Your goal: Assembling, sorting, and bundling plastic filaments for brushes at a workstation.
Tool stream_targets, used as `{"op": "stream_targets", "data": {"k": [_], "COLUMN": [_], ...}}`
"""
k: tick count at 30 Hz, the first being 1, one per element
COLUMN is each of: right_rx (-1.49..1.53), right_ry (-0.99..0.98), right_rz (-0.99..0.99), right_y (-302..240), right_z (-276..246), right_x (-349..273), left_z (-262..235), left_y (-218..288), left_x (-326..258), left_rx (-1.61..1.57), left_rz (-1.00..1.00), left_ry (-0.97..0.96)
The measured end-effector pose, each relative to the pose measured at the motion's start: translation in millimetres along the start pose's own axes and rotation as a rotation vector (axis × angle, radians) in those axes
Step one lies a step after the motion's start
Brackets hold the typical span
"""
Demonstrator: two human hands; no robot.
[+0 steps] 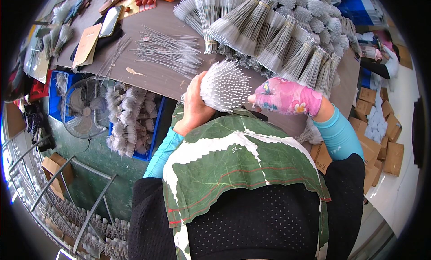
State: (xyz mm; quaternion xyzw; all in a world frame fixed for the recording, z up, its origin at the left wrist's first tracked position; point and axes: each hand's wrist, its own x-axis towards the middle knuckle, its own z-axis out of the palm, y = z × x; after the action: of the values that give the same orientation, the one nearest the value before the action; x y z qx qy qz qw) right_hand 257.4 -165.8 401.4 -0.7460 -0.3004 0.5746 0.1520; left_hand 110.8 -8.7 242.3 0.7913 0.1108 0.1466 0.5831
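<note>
My bare left hand [196, 100] is wrapped round the side of a thick bundle of thin wire brushes [224, 85], held in front of my chest at the table's near edge. The bundle's white-tipped ends face up toward me in a rounded cluster. To its right is my right hand [287, 96], in a pink flowered glove with a bare fingertip showing. Its fingers are curled closed and pointed at the bundle, a small gap away. Whether anything is pinched in them is hidden. Loose wire brushes [168, 51] lie scattered on the table beyond my left hand.
Tied brush bundles [269, 31] are heaped at the table's far right. A notebook [87, 44] and a phone [111, 21] lie at the left. Below the table's left edge stand a fan [85, 109] and a blue crate [150, 147] of bundles. Cardboard boxes [393, 159] are at right.
</note>
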Motion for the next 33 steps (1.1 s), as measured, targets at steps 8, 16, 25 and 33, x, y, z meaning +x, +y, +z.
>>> {"op": "stream_targets", "data": {"k": [8,16,25,33], "right_rx": [0.062,-0.363,0.295,0.660], "right_ry": [-0.062,0.094,0.194,0.161], "right_rz": [0.046,-0.028,-0.043,0.057], "right_y": [-1.7,-11.3,6.9,17.3], "right_z": [-0.7,12.4,17.2,19.9], "right_x": [2.1,-1.5,-5.7,-6.8], "left_z": [-1.4,-0.5,-4.0,0.4], "left_y": [3.8,1.0,15.9,-1.1], "left_x": [-0.4,-0.9,8.5,22.7], "left_rx": [0.029,0.091,-0.064,-0.255], "left_rz": [-0.022,0.035,-0.144,-0.129], "left_ry": [-0.013,-0.022,-0.095,-0.237]}}
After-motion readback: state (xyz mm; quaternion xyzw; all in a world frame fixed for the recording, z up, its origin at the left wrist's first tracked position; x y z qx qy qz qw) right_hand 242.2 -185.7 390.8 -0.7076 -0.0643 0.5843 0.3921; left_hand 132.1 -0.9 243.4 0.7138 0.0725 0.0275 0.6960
